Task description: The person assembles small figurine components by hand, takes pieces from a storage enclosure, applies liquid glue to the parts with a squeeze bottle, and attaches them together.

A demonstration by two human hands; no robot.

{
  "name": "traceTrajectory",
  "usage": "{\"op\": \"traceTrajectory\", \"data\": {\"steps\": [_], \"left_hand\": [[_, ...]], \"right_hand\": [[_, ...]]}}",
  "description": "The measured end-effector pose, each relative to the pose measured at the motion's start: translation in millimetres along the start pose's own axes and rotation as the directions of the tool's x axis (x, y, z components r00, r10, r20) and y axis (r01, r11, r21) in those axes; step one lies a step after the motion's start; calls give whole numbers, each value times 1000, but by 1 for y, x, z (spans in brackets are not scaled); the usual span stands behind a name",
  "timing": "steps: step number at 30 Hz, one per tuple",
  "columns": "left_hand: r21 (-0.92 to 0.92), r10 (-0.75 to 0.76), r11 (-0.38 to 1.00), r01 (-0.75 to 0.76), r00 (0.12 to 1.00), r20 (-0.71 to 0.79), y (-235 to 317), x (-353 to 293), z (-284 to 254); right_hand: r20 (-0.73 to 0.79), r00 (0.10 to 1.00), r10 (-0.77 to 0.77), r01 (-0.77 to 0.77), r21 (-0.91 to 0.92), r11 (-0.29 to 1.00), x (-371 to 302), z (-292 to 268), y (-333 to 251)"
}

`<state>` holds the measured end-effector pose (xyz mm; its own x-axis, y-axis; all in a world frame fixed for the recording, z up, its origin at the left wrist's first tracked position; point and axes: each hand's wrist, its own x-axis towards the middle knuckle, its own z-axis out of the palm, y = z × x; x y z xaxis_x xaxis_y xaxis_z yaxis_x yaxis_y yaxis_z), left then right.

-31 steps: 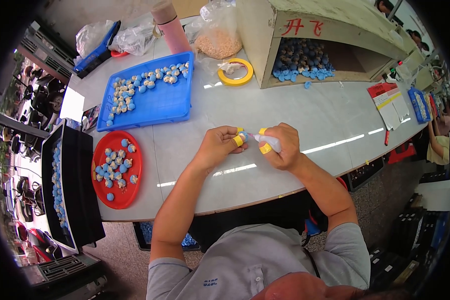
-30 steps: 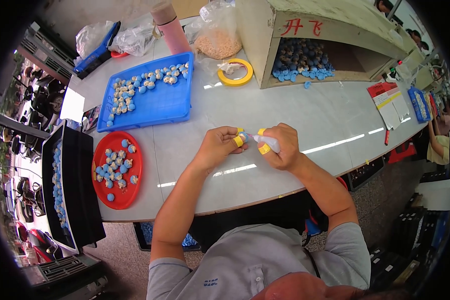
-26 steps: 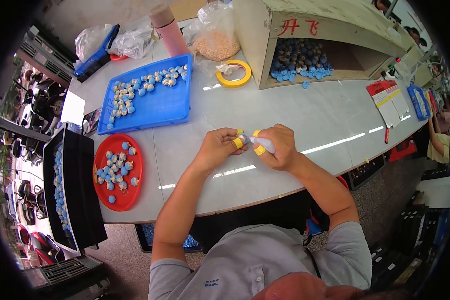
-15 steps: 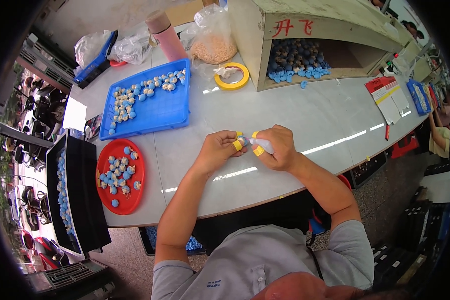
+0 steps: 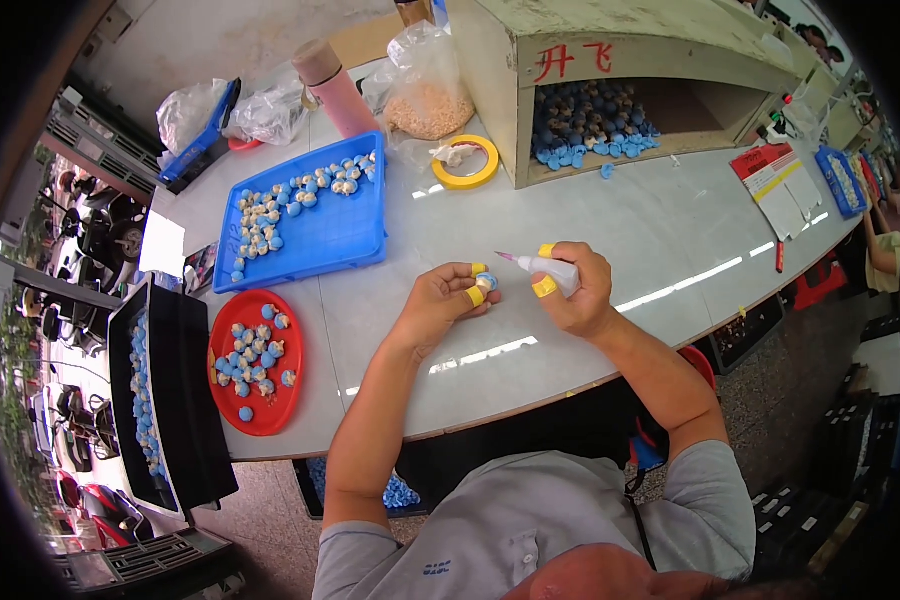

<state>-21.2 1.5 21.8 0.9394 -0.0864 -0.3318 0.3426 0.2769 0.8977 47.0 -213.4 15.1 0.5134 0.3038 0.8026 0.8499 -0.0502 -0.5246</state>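
Observation:
Over the middle of the table, my left hand (image 5: 442, 303) pinches a small blue-and-cream figure piece (image 5: 486, 282) between thumb and forefinger. To its right, my right hand (image 5: 582, 293) is closed around a white glue bottle (image 5: 550, 270). The bottle's thin pinkish nozzle points left and stands apart from the piece. Yellow tape is wrapped round thumb and finger on both hands. Similar pieces lie in a blue tray (image 5: 320, 235) and on a red oval plate (image 5: 282, 400) at the left.
A wooden box (image 5: 660, 165) at the back right holds many blue pieces. Near it lie a yellow tape roll (image 5: 485, 176), a bag of beige bits (image 5: 428, 110) and a pink bottle (image 5: 345, 105). A black bin (image 5: 185, 400) stands left of the table; a red-and-white paper (image 5: 775, 185) lies at right.
My right hand has drawn the glue bottle away to the right, so its nozzle no longer meets the piece. My left hand keeps its pinch on the piece.

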Motion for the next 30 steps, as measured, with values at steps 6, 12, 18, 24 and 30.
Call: {"op": "traceTrajectory", "data": {"steps": [6, 12, 18, 24, 30], "left_hand": [[-68, -30, 997, 32, 999, 31, 2, -4, 1], [-65, -51, 996, 56, 996, 73, 6, -7, 2], [-120, -51, 991, 66, 991, 127, 4, -5, 4], [-105, -39, 993, 54, 990, 139, -1, -6, 3], [-101, -32, 994, 38, 998, 57, -1, -5, 2]], "right_hand": [[23, 872, 489, -466, 348, 814, 10, -10, -9], [-31, 767, 641, -618, 233, 751, 0, -71, 19], [-401, 697, 594, -710, -269, 651, -23, -174, 74], [-510, 627, 589, -779, -421, 465, -45, -202, 96], [-658, 745, 109, -607, -601, 520, -47, -170, 56]]}}
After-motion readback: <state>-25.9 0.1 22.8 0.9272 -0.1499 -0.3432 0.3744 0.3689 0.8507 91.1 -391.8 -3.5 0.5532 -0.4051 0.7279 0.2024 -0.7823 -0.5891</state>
